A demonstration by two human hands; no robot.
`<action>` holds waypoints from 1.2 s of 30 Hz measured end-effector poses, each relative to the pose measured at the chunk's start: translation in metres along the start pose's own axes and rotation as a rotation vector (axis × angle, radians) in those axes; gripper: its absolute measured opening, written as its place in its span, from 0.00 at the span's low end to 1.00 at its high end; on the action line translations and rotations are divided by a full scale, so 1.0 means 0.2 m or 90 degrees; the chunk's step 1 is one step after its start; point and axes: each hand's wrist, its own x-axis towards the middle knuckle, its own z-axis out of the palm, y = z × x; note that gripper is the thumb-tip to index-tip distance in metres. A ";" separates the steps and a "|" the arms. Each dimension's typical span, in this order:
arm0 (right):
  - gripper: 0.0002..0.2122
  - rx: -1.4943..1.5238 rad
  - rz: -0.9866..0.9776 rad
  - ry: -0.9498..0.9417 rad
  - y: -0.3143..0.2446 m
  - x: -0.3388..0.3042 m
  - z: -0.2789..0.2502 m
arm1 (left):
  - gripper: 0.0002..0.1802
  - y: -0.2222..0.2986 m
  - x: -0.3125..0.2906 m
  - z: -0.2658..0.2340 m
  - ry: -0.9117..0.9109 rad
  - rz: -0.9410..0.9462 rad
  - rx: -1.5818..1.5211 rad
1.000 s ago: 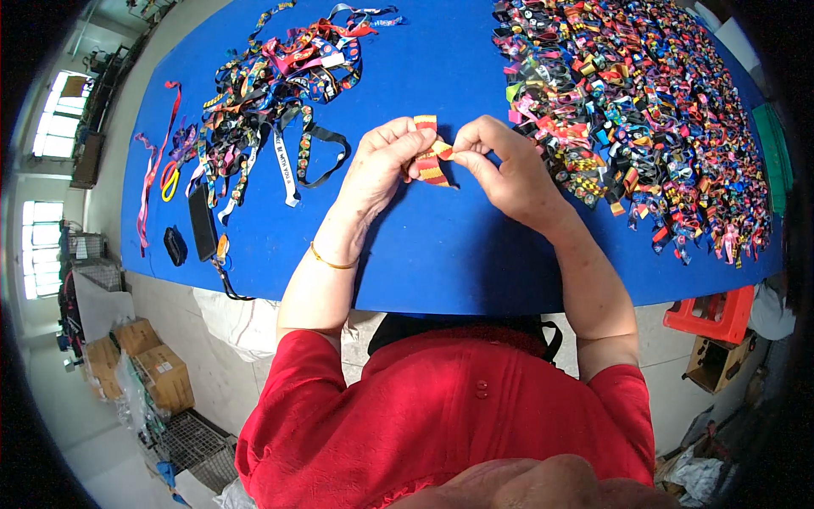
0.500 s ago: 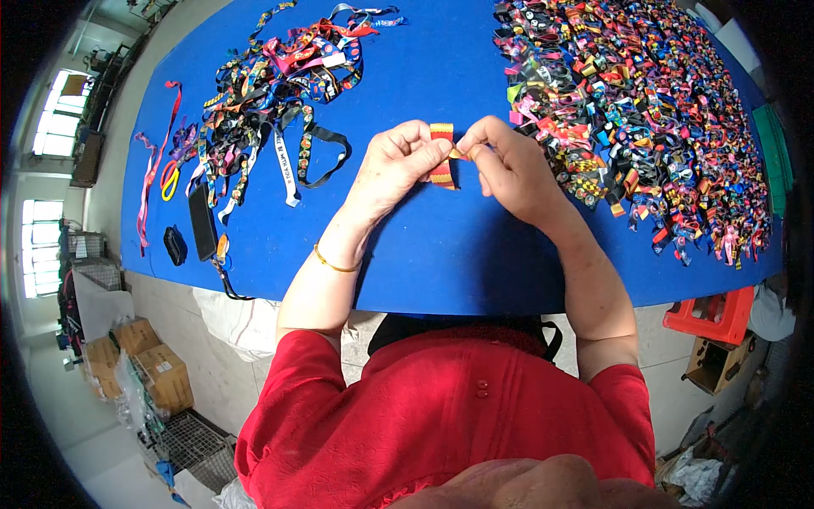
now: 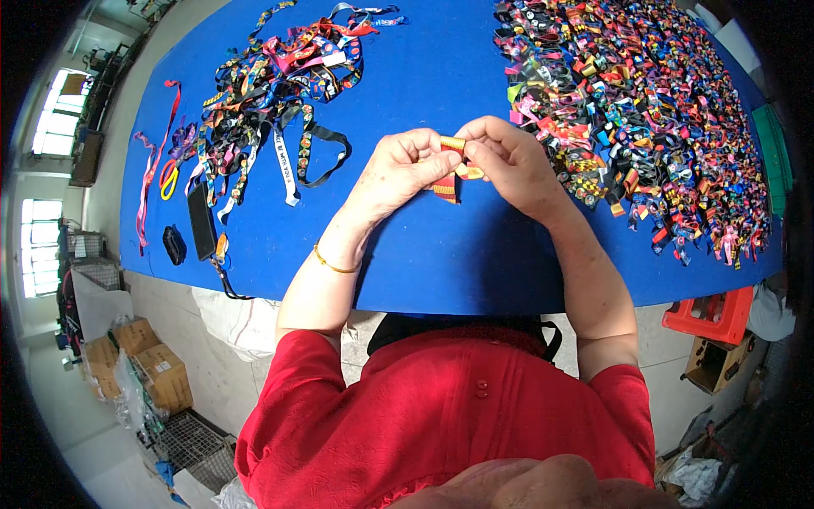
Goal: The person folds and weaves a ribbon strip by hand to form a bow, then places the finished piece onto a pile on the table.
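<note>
Strap, seemingly half-folded, is being pinched by left hand and right hand, finished-looking loops lying right of it, lanyards left.

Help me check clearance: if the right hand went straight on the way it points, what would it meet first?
The red-and-yellow strap at the tips of the right hand comes first; just beyond it, probably the left hand, though depth there is unclear.

2 windows glare white, shadow darkens the table, and edges curve.
</note>
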 end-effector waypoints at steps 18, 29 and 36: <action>0.02 -0.451 -0.316 0.220 0.01 0.00 0.04 | 0.12 0.07 -0.02 0.03 -0.086 -0.056 -0.046; 0.06 0.019 -0.041 0.064 0.05 0.00 0.00 | 0.06 0.04 0.00 0.00 -0.027 -0.024 0.003; 0.05 -0.008 0.018 0.017 0.06 0.01 0.00 | 0.11 0.01 0.00 0.01 -0.062 0.081 -0.006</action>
